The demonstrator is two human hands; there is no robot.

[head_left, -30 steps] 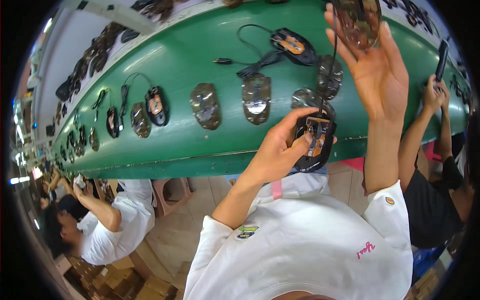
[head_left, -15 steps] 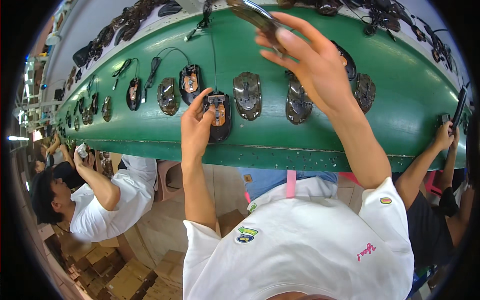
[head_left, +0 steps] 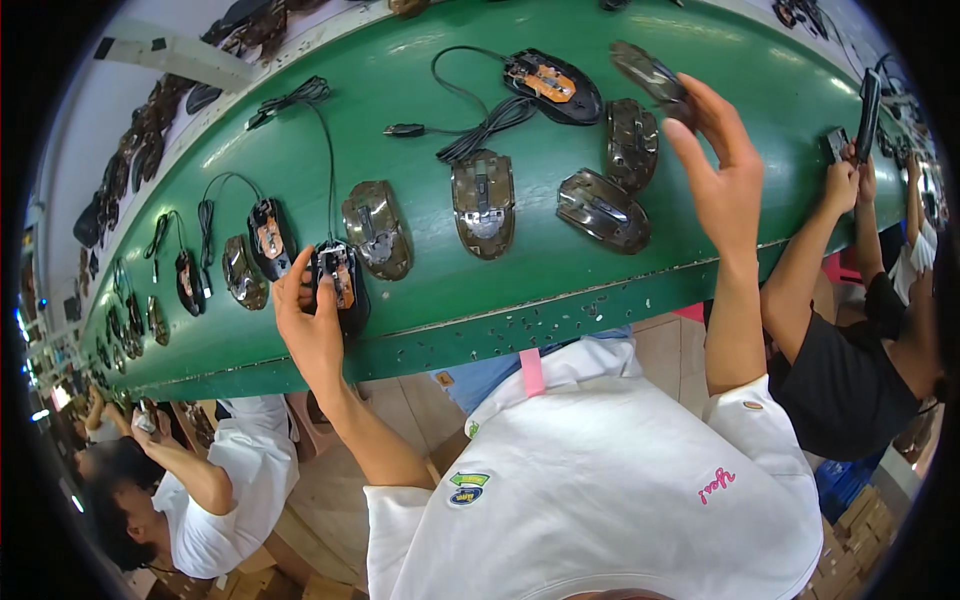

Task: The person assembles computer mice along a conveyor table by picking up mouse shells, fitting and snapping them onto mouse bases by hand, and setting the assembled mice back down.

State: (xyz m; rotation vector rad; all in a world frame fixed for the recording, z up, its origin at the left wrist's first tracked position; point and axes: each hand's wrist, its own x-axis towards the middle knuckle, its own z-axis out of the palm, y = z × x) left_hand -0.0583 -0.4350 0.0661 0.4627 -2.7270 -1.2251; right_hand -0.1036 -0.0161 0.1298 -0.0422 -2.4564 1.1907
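My left hand (head_left: 312, 325) is closed on an open black computer mouse base (head_left: 350, 290), its orange circuit board bare, at the near edge of the green table. The thumb rests over the board, and a cable runs from the far end. My right hand (head_left: 722, 185), raised over the right side, has its fingers and thumb at the near end of a dark translucent mouse top shell (head_left: 645, 70) and seems to grip it. Below lie two more shells, one upright (head_left: 632, 145) and one tilted (head_left: 605, 210). Another shell (head_left: 483, 205) lies between my hands, and one (head_left: 377, 230) beside the held base.
An opened mouse with a coiled cable (head_left: 553, 87) lies at the far middle. More mouse bases (head_left: 268, 238) and shells (head_left: 243, 272) line the green table (head_left: 420, 300) leftward. Co-workers sit on both sides; the right one's hands (head_left: 845, 185) hold a dark part.
The view has swung, so the table things appear shifted. My right hand with the shell has moved rightward relative to the table. My left hand stays on the mouse base.
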